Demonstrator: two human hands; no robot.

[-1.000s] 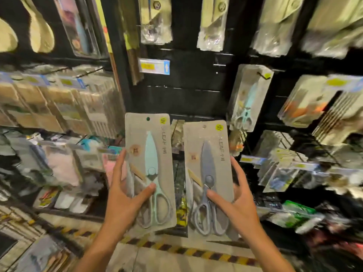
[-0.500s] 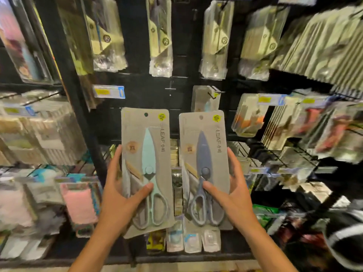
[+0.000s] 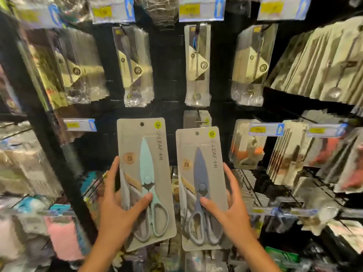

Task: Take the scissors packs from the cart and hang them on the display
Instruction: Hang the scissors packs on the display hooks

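While upright, each pack (image 3: 145, 173) (image 3: 200, 185) fills one hand (image 3: 119, 211) (image 3: 229, 213) — side by side

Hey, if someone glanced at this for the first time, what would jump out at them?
Two scissors packs held up side by side at the centre: the mint scissors pack in the left hand, the blue-grey scissors pack in the right hand. Behind them, a dark display wall crowded with hanging packaged utensils and yellow price tags along the top.
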